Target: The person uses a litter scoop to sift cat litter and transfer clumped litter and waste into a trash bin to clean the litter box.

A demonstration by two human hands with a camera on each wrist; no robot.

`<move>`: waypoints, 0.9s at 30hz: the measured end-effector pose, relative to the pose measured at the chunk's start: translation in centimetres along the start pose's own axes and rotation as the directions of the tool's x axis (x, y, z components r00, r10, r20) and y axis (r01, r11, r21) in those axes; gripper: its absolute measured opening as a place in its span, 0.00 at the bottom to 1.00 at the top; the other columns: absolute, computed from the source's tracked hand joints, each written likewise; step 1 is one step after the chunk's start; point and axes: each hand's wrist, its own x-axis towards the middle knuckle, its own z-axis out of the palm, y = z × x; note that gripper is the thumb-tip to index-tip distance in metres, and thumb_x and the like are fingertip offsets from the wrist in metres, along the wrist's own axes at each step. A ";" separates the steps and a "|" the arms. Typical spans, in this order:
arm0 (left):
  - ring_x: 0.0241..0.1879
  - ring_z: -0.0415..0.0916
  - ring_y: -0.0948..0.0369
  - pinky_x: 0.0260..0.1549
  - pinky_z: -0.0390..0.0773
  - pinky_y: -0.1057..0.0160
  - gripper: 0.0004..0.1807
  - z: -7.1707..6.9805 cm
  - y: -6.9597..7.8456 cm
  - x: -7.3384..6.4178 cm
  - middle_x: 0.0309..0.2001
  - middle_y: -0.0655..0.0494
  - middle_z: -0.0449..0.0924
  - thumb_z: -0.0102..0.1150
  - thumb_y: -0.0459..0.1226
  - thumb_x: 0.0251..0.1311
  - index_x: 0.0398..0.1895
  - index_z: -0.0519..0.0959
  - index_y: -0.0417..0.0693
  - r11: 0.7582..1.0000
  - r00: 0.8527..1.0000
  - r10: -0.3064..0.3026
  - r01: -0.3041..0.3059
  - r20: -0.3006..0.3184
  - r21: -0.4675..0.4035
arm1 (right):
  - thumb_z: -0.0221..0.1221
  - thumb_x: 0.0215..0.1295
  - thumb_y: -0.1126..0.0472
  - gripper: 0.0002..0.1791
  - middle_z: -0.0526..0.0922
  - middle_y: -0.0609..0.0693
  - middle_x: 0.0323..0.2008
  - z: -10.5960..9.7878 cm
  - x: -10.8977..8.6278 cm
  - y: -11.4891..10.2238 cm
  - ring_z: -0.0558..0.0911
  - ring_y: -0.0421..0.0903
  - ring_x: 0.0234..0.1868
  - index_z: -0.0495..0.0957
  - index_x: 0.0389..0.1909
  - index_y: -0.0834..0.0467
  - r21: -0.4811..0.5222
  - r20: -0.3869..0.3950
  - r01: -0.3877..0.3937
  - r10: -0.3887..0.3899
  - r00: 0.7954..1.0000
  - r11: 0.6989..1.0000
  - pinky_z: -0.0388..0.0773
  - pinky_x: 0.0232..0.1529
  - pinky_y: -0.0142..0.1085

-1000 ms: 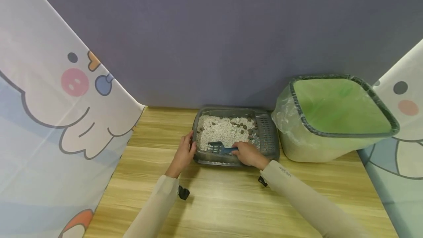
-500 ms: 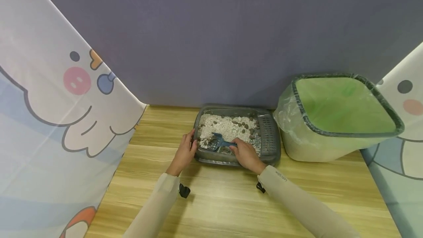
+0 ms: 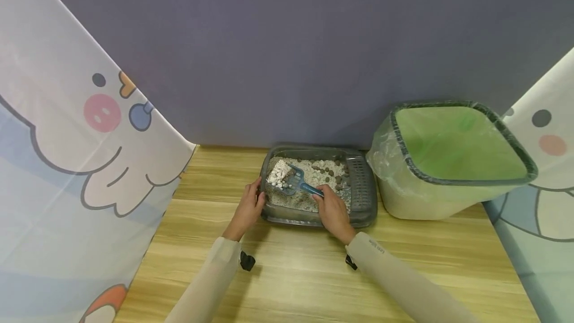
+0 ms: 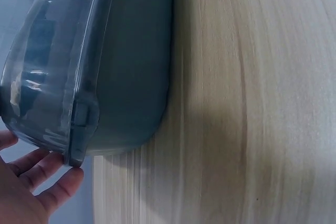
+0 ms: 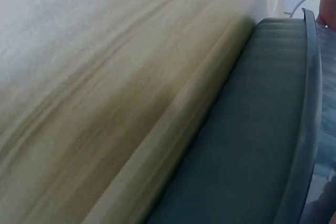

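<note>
In the head view my right hand (image 3: 335, 217) grips the handle of a blue slotted litter scoop (image 3: 309, 188). Pale litter is heaped at the scoop's far left end, over a grey litter box (image 3: 296, 221). My left hand (image 3: 245, 212) rests its fingers against the left end of the box. The left wrist view has those left-hand fingers (image 4: 60, 187) fairly straight at the rim's corner. Pale litter (image 3: 309, 206) covers much of the box floor, with several brown lumps (image 3: 338, 180) toward the right. The scoop is out of sight in both wrist views.
A tall bin (image 3: 421, 203) with a clear liner and dark rim stands right beside the box. The wooden tabletop (image 3: 291, 273) meets a grey backdrop (image 3: 287, 88) behind the box. Printed cloth walls (image 3: 54, 163) flank both sides.
The scoop has come up from the litter near the front wall and moved backward, now with a pile of litter on it. My left hand stays at the box's left end.
</note>
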 end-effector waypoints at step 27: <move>0.37 0.65 0.56 0.33 0.69 0.56 0.28 0.0 -0.2 -0.2 0.49 0.44 0.64 0.42 0.37 0.72 0.72 0.53 0.39 0.998 0.997 0.065 -0.064 -0.037 0.021 | 0.54 0.69 0.64 0.13 0.67 0.48 0.23 0.4 -0.8 0.6 0.62 0.40 0.17 0.72 0.50 0.66 0.123 -0.274 0.093 -0.056 0.960 0.988 0.61 0.18 0.35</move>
